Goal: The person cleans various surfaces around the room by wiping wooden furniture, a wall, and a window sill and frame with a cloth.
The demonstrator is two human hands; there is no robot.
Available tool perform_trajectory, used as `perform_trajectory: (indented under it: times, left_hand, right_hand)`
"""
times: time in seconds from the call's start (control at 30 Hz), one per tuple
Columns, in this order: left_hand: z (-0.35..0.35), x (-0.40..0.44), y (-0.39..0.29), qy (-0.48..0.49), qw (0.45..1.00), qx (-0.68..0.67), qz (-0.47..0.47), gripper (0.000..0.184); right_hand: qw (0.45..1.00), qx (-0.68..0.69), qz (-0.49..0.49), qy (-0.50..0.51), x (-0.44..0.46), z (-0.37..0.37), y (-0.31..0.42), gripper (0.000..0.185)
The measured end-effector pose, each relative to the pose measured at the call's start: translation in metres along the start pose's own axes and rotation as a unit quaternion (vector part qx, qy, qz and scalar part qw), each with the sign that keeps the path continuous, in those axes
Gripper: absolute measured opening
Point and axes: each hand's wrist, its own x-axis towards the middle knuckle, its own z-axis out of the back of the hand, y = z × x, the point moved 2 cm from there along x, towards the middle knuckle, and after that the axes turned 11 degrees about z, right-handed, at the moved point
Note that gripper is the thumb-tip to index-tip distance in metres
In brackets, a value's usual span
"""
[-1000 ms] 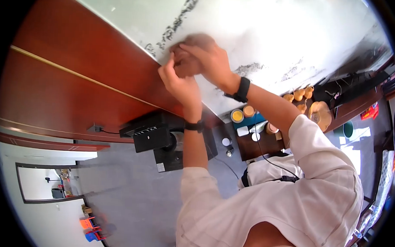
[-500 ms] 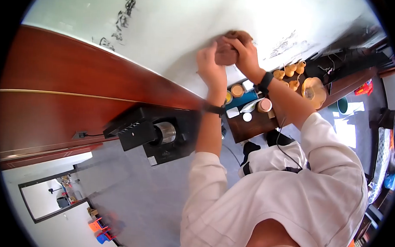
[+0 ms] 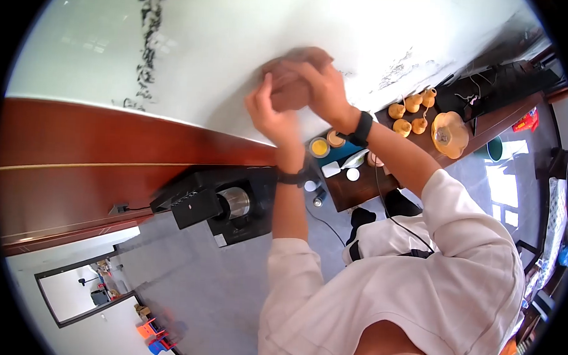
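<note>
A bunched reddish-brown cloth (image 3: 292,95) is between my two hands, over a glossy white surface (image 3: 207,56) with black ink-like markings. My right hand (image 3: 327,91) grips its upper right side, fingers curled over the top. At the left edge of the cloth is my left hand (image 3: 273,117), slightly blurred, thumb and fingers bent around it. Part of the cloth hides behind the fingers. Whether the cloth presses on the white surface, I cannot tell. Dark bands circle both wrists.
Red-brown wood panelling (image 3: 79,139) borders the white surface. Below stands a black machine with a metal pot (image 3: 234,202). On a dark wooden table are several small gourds (image 3: 413,104), a scalloped yellow bowl (image 3: 449,134), a yellow-topped jar (image 3: 319,147) and a white lid (image 3: 353,174).
Both hands have moved left and slightly down with the cloth. The view has shifted a little, and the yellow-topped jar shows more fully beside my wrist.
</note>
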Motion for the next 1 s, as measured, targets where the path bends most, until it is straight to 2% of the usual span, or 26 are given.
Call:
perform_trajectory:
  times: [0.07, 0.13, 0.23, 0.4, 0.43, 0.53, 0.63, 0.73, 0.83, 0.93, 1.0]
  left_hand:
    - [-0.027, -0.011, -0.011, 0.028, 0.999, -0.028, 0.002, 0.051]
    - [-0.048, -0.027, -0.013, 0.053, 0.998, -0.025, 0.003, 0.051]
    - [-0.066, -0.045, -0.001, 0.06, 0.998, -0.031, -0.004, 0.051]
    - [-0.065, -0.058, 0.014, 0.07, 0.997, -0.005, -0.022, 0.047]
    - [-0.063, -0.064, 0.019, 0.077, 0.997, 0.003, -0.016, 0.047]
    - [-0.058, -0.077, 0.038, 0.093, 0.995, 0.021, -0.001, 0.047]
    - [-0.05, -0.079, 0.044, 0.105, 0.994, 0.035, 0.01, 0.046]
    - [-0.045, -0.073, 0.042, 0.108, 0.993, 0.047, 0.018, 0.047]
    - [-0.031, -0.05, 0.027, 0.047, 0.999, 0.019, 0.008, 0.045]
    - [-0.017, -0.017, 0.006, -0.013, 0.999, -0.026, -0.019, 0.046]
    - [-0.013, -0.005, 0.002, -0.049, 0.997, -0.049, -0.026, 0.047]
  right_hand:
    - [0.999, -0.036, -0.038, 0.009, -0.014, 0.016, -0.023, 0.037]
    - [0.999, -0.028, -0.03, -0.006, -0.03, 0.03, -0.043, 0.044]
    - [0.998, -0.052, -0.04, 0.0, -0.051, 0.033, -0.058, 0.043]
    - [0.996, -0.02, -0.084, -0.022, -0.088, 0.015, -0.07, 0.046]
    - [0.996, -0.03, -0.072, -0.047, -0.087, 0.012, -0.065, 0.037]
    - [0.996, -0.033, -0.059, -0.061, -0.11, -0.006, -0.068, 0.033]
    - [0.993, -0.049, -0.087, -0.055, -0.122, -0.015, -0.063, 0.031]
    - [0.994, -0.082, -0.047, -0.048, -0.11, -0.011, -0.058, 0.036]
    - [0.998, -0.055, 0.008, -0.025, -0.071, -0.009, -0.044, 0.041]
    - [0.997, -0.031, 0.045, -0.055, -0.028, -0.012, -0.028, 0.043]
    - [0.998, -0.029, 0.028, -0.044, -0.015, -0.01, -0.021, 0.043]
